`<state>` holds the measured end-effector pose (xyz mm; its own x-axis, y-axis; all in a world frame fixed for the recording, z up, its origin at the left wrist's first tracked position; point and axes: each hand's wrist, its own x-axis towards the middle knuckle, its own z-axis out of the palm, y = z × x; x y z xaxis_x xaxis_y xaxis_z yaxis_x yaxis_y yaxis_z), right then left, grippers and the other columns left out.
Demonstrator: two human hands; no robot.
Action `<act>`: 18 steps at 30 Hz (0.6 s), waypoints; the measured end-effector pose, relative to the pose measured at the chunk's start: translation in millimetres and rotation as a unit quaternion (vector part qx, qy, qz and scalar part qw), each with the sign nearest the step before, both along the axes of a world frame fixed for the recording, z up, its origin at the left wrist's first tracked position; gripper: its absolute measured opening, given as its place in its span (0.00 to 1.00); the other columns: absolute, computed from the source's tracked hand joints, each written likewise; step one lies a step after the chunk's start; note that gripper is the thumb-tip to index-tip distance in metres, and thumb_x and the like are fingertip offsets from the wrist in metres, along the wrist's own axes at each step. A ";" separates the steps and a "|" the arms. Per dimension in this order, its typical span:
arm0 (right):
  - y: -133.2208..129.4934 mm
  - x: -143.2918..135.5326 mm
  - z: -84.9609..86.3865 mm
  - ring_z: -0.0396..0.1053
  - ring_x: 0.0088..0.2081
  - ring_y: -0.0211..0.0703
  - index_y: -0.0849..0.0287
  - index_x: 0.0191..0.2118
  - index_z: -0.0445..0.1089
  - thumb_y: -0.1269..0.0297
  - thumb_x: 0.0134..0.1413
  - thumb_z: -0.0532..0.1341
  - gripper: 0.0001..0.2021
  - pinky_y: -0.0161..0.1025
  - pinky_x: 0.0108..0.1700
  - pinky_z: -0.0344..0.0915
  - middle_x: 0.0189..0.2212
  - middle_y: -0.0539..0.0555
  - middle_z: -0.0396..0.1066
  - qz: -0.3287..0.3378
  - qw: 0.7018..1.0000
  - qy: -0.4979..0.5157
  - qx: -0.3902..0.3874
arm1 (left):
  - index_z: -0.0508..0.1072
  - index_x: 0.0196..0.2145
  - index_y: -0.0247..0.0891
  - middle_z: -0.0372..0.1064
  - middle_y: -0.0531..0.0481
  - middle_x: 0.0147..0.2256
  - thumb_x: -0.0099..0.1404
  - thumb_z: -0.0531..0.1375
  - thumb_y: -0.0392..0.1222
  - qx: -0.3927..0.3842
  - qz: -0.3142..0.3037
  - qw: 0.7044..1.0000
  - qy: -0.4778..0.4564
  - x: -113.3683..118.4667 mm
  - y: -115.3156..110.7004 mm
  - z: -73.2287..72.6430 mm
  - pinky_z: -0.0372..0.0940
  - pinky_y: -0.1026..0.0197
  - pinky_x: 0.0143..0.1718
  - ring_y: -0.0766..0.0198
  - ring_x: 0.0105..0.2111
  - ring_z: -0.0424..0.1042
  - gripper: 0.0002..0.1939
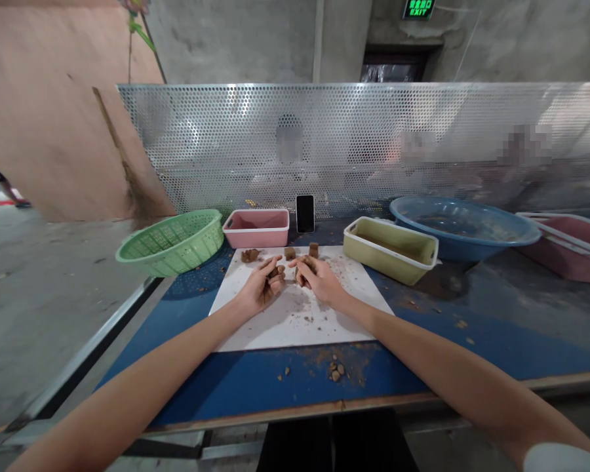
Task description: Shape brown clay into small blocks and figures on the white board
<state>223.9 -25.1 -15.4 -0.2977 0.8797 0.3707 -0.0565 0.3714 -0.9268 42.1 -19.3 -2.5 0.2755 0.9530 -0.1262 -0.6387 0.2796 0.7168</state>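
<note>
My left hand (264,286) is curled, palm turned up, around a brown lump of clay that shows between its fingers. Close beside it, my right hand (319,280) has its fingers bent down over another brown clay piece (302,280), partly hidden by them. Both hands are just above a white board (275,333) strewn with brown crumbs. Behind them on the board lie a rough clay lump (250,255), a small brown block (290,253) and a second small block (313,249). Clay smears the fingers.
A green basket (177,244) and a pink bin (256,229) stand at the left back, a phone (305,214) upright between bins. To the right are an olive bin (393,252), a blue basin (465,226) and pink bins (570,249). Pebble-like bits (336,372) lie near the front edge.
</note>
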 end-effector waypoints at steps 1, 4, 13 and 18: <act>-0.1 0.0 0.2 0.57 0.23 0.36 0.59 0.45 0.72 0.42 0.66 0.58 0.22 0.37 0.27 0.52 0.23 0.47 0.66 0.000 1.000 -0.001 0.000 | 0.71 0.44 0.34 0.57 0.59 0.23 0.72 0.64 0.36 0.002 -0.003 1.000 -0.002 0.2 0.2 -0.2 0.49 0.73 0.17 0.75 0.17 0.51 0.06; -0.5 -0.2 0.8 0.57 0.23 0.36 0.59 0.45 0.72 0.42 0.66 0.58 0.22 0.37 0.27 0.52 0.23 0.47 0.66 -0.001 1.000 -0.002 0.002 | 0.69 0.40 0.36 0.52 0.61 0.22 0.68 0.69 0.37 0.020 -0.015 1.000 0.001 0.9 0.1 -1.8 0.50 0.72 0.18 0.74 0.18 0.51 0.11; 0.0 0.0 0.5 0.57 0.22 0.35 0.60 0.45 0.72 0.42 0.67 0.58 0.23 0.36 0.27 0.52 0.22 0.47 0.66 -0.003 1.000 -0.004 0.003 | 0.57 0.31 0.40 0.46 0.64 0.23 0.60 0.75 0.46 0.102 -0.051 0.993 0.022 3.4 -3.1 -13.6 0.51 0.70 0.22 0.74 0.20 0.52 0.28; 0.3 -0.2 0.3 0.58 0.23 0.36 0.59 0.45 0.72 0.42 0.67 0.58 0.22 0.36 0.28 0.56 0.22 0.46 0.65 0.001 1.000 -0.001 0.000 | 0.64 0.36 0.40 0.55 0.61 0.23 0.63 0.74 0.45 0.100 -0.041 0.994 0.032 2.1 -2.2 -12.6 0.53 0.71 0.22 0.73 0.21 0.57 0.20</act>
